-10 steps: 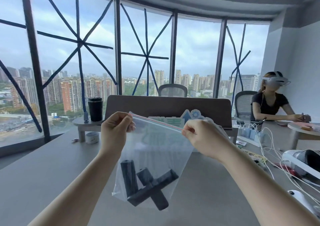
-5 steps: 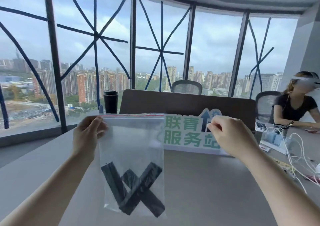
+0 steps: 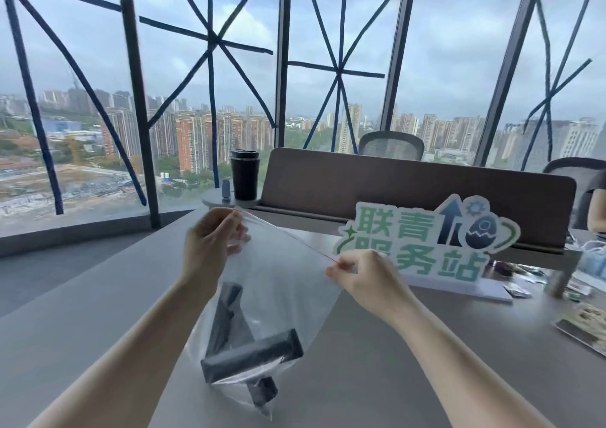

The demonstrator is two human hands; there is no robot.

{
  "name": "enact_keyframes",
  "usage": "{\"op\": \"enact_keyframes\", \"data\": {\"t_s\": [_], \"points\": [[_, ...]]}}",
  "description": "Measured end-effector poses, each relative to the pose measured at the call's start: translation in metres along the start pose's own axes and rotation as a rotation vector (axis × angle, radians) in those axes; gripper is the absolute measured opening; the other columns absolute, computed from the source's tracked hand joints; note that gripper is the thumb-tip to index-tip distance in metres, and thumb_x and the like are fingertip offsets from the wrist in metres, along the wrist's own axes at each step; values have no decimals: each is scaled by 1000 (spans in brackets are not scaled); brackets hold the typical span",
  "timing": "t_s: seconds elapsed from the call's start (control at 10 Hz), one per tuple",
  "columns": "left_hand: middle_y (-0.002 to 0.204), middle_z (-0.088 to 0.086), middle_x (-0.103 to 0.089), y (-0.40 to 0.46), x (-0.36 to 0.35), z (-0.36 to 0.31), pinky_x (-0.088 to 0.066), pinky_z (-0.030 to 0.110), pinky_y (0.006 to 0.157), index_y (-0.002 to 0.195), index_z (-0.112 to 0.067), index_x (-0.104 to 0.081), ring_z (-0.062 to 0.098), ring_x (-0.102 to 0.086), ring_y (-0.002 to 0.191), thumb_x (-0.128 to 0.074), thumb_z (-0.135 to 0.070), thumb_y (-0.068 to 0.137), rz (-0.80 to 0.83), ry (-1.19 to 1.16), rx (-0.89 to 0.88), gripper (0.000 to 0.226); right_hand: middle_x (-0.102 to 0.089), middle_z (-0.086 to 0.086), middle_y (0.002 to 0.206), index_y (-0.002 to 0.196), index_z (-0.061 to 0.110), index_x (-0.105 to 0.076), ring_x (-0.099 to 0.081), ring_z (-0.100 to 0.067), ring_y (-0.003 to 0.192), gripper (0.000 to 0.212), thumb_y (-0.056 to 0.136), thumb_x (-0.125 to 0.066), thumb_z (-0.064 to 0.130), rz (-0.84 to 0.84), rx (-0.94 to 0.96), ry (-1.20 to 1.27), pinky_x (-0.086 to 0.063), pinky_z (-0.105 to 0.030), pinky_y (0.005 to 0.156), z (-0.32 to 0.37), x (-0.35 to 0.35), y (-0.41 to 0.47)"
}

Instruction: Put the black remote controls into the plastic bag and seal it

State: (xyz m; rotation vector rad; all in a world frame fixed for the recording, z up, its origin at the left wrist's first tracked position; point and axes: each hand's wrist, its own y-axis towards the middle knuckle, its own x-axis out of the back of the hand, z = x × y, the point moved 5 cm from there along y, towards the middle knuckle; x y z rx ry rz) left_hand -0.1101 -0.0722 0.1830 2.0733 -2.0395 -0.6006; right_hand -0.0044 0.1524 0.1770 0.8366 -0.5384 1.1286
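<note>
Room: a curved wall of tall windows in dark frames, each pane crossed with blue tape, overlooking high-rise blocks under a cloudy sky. Surface: a grey worktop runs from the left edge across the whole view, bare on its left portion. Toward the back left, a black tumbler stands upright on a small rounded shelf, with a small dark item just beside it on its left. Centre: the left hand pinches the upper left corner of the plastic bag, fingers closed on the red-lined seal strip. The bag hangs above the worktop, and the black remote controls lie crossed over one another in its bottom. The right hand pinches the other end of the seal strip, fingers closed on it; whether the strip is pressed shut along its length cannot be told. Behind, a brown divider panel stands on the worktop, with mesh chair backs beyond it. Right: a green-and-white sign with characters stands upright before the panel. Far right: loose papers and small clutter, and part of another person's arm at the edge.
</note>
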Motion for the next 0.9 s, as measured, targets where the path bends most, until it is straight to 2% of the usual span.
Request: {"op": "enact_keyframes", "data": {"t_s": [0.1, 0.2, 0.3, 0.4, 0.5, 0.6, 0.7, 0.8, 0.9], "points": [[68, 4, -62, 13, 4, 12, -49, 18, 53, 79, -12, -64, 12, -62, 58, -56, -16, 91, 5, 39, 12, 14, -60, -1, 57, 69, 9, -69, -42, -5, 44, 31, 92, -63, 30, 2, -12, 40, -40, -30, 56, -6, -6, 12], [72, 7, -67, 42, 6, 25, -48, 28, 61, 76, -15, -66, 17, -60, 65, -59, -17, 89, -23, 171, 26, 15, -70, -1, 66, 75, 10, -74, -48, -7, 35, 26, 93, -60, 22, -10, -63, 164, -45, -27, 48, -5, -9, 50], [74, 3, -67, 85, 5, 24, -45, 31, 63, 72, -19, -66, 18, -52, 61, -61, -18, 88, -87, 289, 51, 17, -75, -19, 84, 87, 8, -76, -65, -22, 45, 20, 96, -59, 15, -46, -102, 339, -57, -32, 46, 8, -10, 103], [81, 3, -69, 118, 4, 9, -45, 18, 45, 80, -17, -67, 15, -53, 53, -60, -13, 88, -131, 225, 55, 12, -77, -18, 89, 79, 17, -76, -74, -24, 60, 19, 94, -64, 14, -192, -37, 454, -65, -40, 66, 30, 1, 131], [84, 0, -70, 127, 9, 7, -53, 25, 53, 83, -14, -67, 20, -66, 61, -60, -12, 88, -112, 133, 74, 10, -78, -8, 89, 91, 8, -80, -77, -24, 75, 14, 92, -67, 15, -251, 31, 440, -64, -40, 78, 36, -2, 128], [80, 7, -68, 112, 21, 34, -56, 37, 73, 78, -12, -66, 25, -66, 72, -59, -9, 88, -73, 57, 132, 13, -79, -5, 79, 86, 16, -81, -76, -21, 78, 13, 89, -69, 19, -179, 29, 349, -62, -41, 80, 15, -30, 107], [77, 12, -66, 80, 36, 70, -57, 32, 74, 77, -9, -68, 25, -64, 74, -61, -10, 87, -52, 63, 202, 12, -76, -17, 81, 90, 2, -75, -73, -25, 76, 21, 88, -65, 20, -11, -27, 226, -58, -47, 80, -7, -66, 81], [76, 16, -63, 41, 55, 107, -54, 33, 77, 80, -4, -68, 27, -60, 77, -60, -6, 86, -28, 121, 297, 10, -72, 5, 75, 101, 7, -79, -69, -17, 73, 21, 93, -63, 19, 164, -76, 156, -58, -34, 82, -21, -88, 47], [81, 13, -66, 0, 79, 127, -50, 35, 75, 93, -5, -70, 27, -59, 78, -58, -7, 87, -50, 178, 351, 13, -78, 0, 82, 106, 16, -77, -73, -16, 73, 19, 94, -63, 20, 133, -164, 300, -61, -33, 80, -37, -74, 16]]}}
